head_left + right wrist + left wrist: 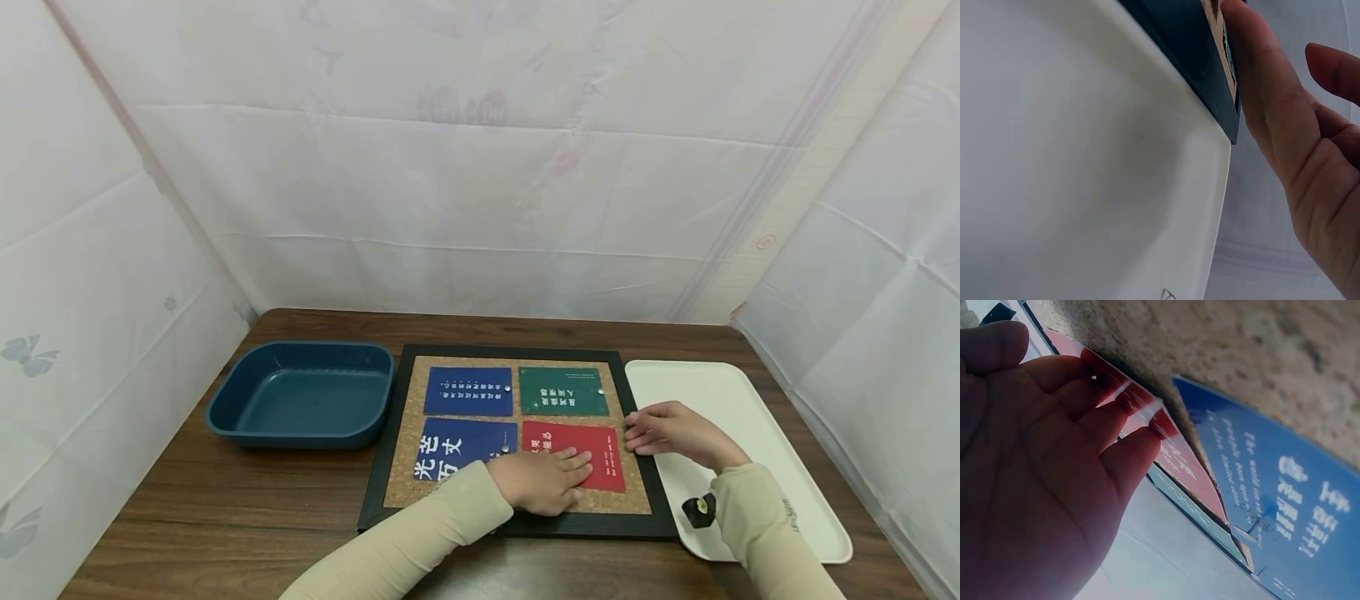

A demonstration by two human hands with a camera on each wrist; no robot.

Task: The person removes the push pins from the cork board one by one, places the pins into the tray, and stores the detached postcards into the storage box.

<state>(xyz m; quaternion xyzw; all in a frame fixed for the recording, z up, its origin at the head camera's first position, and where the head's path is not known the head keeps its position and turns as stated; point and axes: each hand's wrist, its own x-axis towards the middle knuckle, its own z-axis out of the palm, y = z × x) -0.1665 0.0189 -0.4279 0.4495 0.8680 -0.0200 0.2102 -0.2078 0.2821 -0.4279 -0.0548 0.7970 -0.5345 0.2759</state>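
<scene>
In the head view my left hand [546, 482] rests with extended fingers on a red card [609, 461], covering its lower left part. The card lies on a black-framed cork board [450, 361]. From the left wrist view, the fingertips [1159, 430] lie against the red card, beside a blue card [1260, 481]. My right hand [678, 435] is at the board's right frame edge, fingers loosely bent. Its thumb [1335, 72] stands apart from the fingers, and nothing shows between them. Left of the red card, another blue card [467, 442] bears a small round tack [506, 449].
Above these two cards are a second blue card [468, 392] and a green card [562, 392], each with a tack near its right edge. A white tray [738, 400] adjoins the board, carrying a small black item [699, 511]. A dark teal basin [300, 396] stands left.
</scene>
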